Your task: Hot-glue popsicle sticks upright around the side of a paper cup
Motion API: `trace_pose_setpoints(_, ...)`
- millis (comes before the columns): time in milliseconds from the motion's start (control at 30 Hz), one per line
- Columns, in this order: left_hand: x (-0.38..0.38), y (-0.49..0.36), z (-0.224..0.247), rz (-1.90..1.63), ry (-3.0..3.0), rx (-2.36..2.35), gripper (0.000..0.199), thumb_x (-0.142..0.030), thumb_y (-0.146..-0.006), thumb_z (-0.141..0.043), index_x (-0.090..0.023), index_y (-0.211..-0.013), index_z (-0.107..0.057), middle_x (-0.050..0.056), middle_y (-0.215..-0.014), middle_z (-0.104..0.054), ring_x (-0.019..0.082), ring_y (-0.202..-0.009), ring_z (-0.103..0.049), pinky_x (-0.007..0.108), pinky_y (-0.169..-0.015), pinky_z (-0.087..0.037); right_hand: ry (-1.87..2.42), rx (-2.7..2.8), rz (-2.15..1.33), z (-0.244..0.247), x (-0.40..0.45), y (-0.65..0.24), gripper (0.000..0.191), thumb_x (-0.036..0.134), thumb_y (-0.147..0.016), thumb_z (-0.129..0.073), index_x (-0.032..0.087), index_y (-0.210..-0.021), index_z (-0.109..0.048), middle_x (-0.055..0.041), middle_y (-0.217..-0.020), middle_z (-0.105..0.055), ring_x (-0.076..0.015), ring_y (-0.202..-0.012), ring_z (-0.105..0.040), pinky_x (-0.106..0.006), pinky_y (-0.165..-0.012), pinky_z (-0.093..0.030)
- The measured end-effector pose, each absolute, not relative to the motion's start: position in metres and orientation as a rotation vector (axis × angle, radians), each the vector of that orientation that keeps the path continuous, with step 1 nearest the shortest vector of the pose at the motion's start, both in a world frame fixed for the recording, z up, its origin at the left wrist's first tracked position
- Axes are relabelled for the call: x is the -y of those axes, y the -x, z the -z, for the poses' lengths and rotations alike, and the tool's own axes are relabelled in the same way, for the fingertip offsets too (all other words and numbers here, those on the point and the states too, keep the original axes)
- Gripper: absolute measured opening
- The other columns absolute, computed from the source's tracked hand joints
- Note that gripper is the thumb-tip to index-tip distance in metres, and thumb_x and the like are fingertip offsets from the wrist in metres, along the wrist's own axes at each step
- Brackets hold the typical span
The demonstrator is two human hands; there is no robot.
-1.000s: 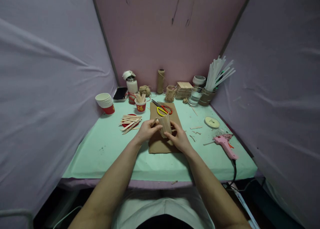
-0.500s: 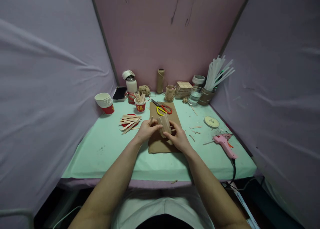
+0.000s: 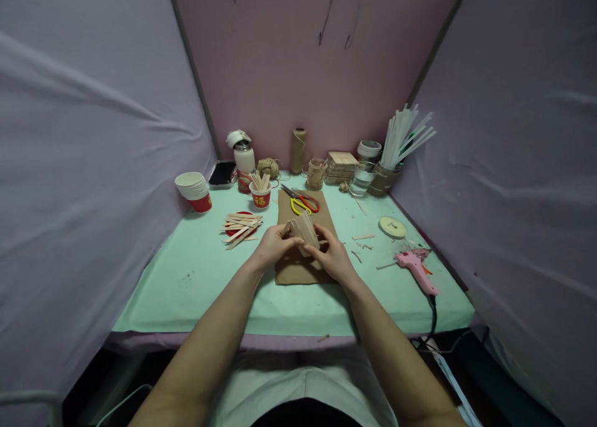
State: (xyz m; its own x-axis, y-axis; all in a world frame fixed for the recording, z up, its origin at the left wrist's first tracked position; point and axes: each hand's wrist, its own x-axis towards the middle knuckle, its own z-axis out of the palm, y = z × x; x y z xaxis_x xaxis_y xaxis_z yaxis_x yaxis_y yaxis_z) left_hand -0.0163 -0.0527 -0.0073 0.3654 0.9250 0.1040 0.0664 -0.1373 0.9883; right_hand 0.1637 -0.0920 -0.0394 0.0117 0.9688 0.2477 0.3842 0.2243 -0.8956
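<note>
A small cup-shaped piece covered in upright wooden craft sticks (image 3: 305, 229) is held tilted above the brown cardboard (image 3: 298, 273). My left hand (image 3: 274, 247) is closed on its left side, thumb across the lower front. A stick seems to lie along that side by the left fingers, partly hidden. On the right, my right hand (image 3: 334, 258) grips the piece between thumb and fingers. Just beyond it, scissors (image 3: 301, 202) with red and yellow handles rest on the cardboard.
Loose craft sticks (image 3: 241, 227) lie on a red dish at left, near a red cup of sticks (image 3: 261, 194) and stacked paper cups (image 3: 194, 192). At right are a pink glue gun (image 3: 416, 270), a tape roll (image 3: 392, 227), a water glass (image 3: 362, 179) and glue sticks (image 3: 403, 138).
The separate stick that stood up in my left fingers is now against the left side of the stick-covered cup. My left hand has closed in on it; the right hand keeps its grip.
</note>
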Motion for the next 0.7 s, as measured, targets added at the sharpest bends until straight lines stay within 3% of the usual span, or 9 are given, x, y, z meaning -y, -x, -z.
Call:
trace_pose_setpoints(200, 0.046, 0.021, 0.004, -1.103, -1.423, -0.999, 0.039, -0.030, -0.060, -0.077, -0.010, -0.092, -0.071, 0.010, -0.093, -0.074, 0.027, -0.090, -0.066, 0.038, -0.085, -0.049, 1.293, 1.555, -0.801, 0.039, 0.092, -0.162, 0.076, 0.034, -0.068, -0.078, 0.023, -0.136, -0.049, -0.0109, -0.130, -0.061, -0.0262, -0.110, -0.061, -0.045, -0.097, -0.048)
trace_pose_setpoints(300, 0.046, 0.021, 0.004, -1.112, -1.394, -1.013, 0.039, -0.031, -0.059, -0.079, -0.009, -0.091, -0.072, 0.010, -0.091, -0.075, 0.027, -0.089, -0.066, 0.039, -0.086, -0.049, 1.332, 1.585, -0.780, 0.035, 0.093, -0.160, 0.072, 0.031, -0.069, -0.076, 0.022, -0.135, -0.050, -0.0106, -0.128, -0.062, -0.0256, -0.108, -0.061, -0.043, -0.096, -0.048)
trace_pose_setpoints(700, 0.049, 0.022, -0.003, -1.137, -1.366, -0.971, 0.031, -0.036, -0.060, -0.079, -0.012, -0.074, -0.068, 0.002, -0.070, -0.066, 0.014, -0.067, -0.056, 0.026, -0.067, -0.044, 1.308, 1.587, -0.750, 0.029, 0.098, -0.160, 0.055, 0.034, -0.074, -0.072, 0.018, -0.125, -0.056, -0.0093, -0.114, -0.069, -0.0234, -0.097, -0.065, -0.039, -0.087, -0.052)
